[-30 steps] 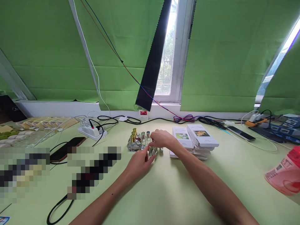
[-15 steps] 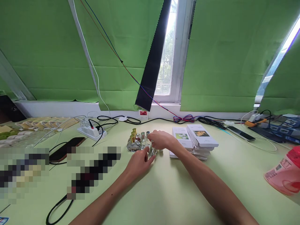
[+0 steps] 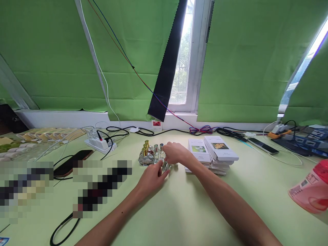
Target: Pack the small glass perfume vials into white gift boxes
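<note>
A cluster of small glass perfume bottles stands upright on the table between and beyond my hands. On its left are rounded bottles (image 3: 146,159) with gold caps; beside them, slim clear bottles (image 3: 156,155) with silvery tops. My left hand (image 3: 153,176) lies low at the near side of the slim ones, thumb and fingers closed around the base of a clear glass bottle (image 3: 166,166). From the right, my right hand (image 3: 175,152) reaches over with curled fingers at the upper part of the slim bottles. Its fingertips are mostly hidden behind the hand.
Stacked white boxes (image 3: 221,150) with flower pictures stand right of my right hand. Farther right are a phone (image 3: 263,146) and a pink-and-red package (image 3: 311,188). Another phone (image 3: 74,163), a power strip (image 3: 98,144) and black cables lie left. Blurred blocks cover part of the left table.
My right hand has shifted very slightly to the right, showing a bit more of a slim bottle's top. My left hand stays practically in place.
</note>
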Motion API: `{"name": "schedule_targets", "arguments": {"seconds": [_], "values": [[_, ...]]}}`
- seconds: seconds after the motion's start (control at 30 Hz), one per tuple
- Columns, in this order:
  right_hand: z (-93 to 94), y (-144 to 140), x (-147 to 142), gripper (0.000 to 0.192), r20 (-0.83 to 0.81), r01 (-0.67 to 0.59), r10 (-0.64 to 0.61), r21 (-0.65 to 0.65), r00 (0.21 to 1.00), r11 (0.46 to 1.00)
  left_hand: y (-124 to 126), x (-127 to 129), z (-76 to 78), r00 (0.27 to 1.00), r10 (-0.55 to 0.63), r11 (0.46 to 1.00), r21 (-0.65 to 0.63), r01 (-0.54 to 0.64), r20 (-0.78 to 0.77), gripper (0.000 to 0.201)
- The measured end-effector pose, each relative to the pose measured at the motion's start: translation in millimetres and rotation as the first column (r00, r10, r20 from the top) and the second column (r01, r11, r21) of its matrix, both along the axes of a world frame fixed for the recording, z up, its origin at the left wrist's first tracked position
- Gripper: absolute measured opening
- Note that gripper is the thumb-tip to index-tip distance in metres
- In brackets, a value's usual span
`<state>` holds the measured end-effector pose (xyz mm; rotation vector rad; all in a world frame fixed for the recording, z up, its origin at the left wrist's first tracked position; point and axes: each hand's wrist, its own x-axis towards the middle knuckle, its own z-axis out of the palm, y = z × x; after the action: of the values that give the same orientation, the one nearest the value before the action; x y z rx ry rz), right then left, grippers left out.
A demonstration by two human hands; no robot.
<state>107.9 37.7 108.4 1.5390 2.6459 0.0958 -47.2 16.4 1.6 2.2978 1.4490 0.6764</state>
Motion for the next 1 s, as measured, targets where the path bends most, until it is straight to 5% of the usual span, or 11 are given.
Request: {"name": "schedule_targets", "arguments": {"seconds": [1.0], "values": [[-10.7,1,-15,0.03,-0.145,0.255,-0.268,-0.102,0.952,0.962,2,0,-2.9,0.999,-0.04,0.999,-0.009,0.04,0.035,0.026]]}}
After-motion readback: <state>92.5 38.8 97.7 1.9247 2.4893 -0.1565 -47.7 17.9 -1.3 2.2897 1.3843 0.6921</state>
